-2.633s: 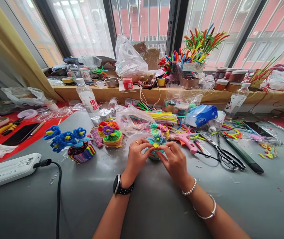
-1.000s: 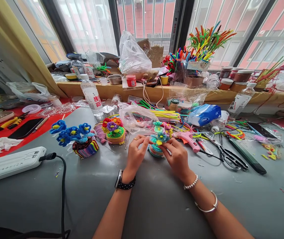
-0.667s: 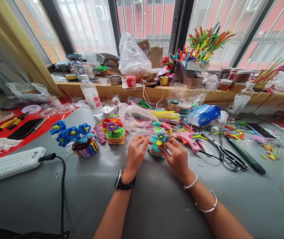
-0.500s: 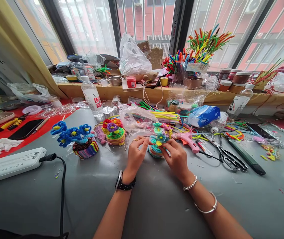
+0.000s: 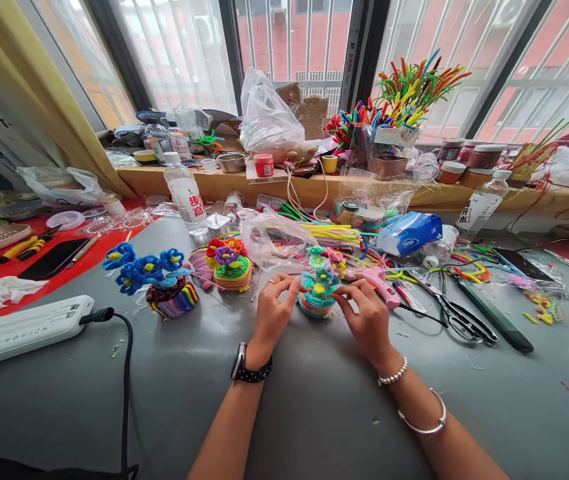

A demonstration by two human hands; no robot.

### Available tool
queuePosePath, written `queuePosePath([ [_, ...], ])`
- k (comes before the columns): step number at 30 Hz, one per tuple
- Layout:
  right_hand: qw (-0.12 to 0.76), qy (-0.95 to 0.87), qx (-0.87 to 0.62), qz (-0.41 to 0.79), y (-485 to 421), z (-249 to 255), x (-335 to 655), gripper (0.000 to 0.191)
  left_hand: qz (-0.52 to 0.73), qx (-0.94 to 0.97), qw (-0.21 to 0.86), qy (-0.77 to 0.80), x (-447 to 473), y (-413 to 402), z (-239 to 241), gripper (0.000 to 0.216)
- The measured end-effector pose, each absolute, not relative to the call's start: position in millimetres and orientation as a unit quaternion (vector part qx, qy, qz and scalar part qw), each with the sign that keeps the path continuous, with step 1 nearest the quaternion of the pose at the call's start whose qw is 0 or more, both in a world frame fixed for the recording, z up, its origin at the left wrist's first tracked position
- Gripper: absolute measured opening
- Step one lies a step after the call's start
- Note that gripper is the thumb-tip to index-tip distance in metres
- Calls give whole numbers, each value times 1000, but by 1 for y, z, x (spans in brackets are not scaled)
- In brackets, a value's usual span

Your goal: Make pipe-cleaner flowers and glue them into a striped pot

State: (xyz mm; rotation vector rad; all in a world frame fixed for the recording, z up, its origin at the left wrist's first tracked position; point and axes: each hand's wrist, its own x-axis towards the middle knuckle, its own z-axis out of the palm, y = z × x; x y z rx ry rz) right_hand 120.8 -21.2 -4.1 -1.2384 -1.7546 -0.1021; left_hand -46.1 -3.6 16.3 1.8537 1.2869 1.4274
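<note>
Between my hands stands a small round pot (image 5: 316,306) wound in turquoise and orange fuzzy stems, upright on the grey table. Teal and pink pipe-cleaner flowers rise from it, and a teal pipe-cleaner flower (image 5: 319,289) with a yellow centre sits low at its front. My left hand (image 5: 275,312) is closed, fingertips at that flower's left edge. My right hand (image 5: 367,323) pinches at its right edge with thumb and forefinger. To the left stand a striped pot with blue flowers (image 5: 172,295) and a pot with red, purple and orange flowers (image 5: 232,275).
A pink glue gun (image 5: 375,283), scissors (image 5: 457,319) and a dark green bar (image 5: 497,317) lie to the right. A white power strip (image 5: 29,331) with a black cable is at the left. Behind are a water bottle (image 5: 184,195), plastic bags, loose pipe cleaners and a blue tissue pack (image 5: 409,233).
My right hand has moved slightly right and down from the flower's front to its right edge, uncovering more of the pot. My left hand has hardly moved.
</note>
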Motion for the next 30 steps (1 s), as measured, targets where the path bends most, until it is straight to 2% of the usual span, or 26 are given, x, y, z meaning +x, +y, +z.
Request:
queuePosePath([
  [7,479,-711,-512,-55,-17,-4,119,17,515,676,229,474,-46,-4,17,26],
  [15,469,-724,-503,-44,-14,-7,117,20,484,699,188,492,-47,-2,11,15],
  [22,488,-704,-516,-33,-14,-8,117,21,464,722,199,474,-42,0,5,79],
  [25,482,-713,-508,-24,-15,-7,114,23,451,735,196,467,-39,0,4,90],
  [30,491,-706,-511,-6,-13,-7,115,21,433,746,205,463,-39,2,0,95],
])
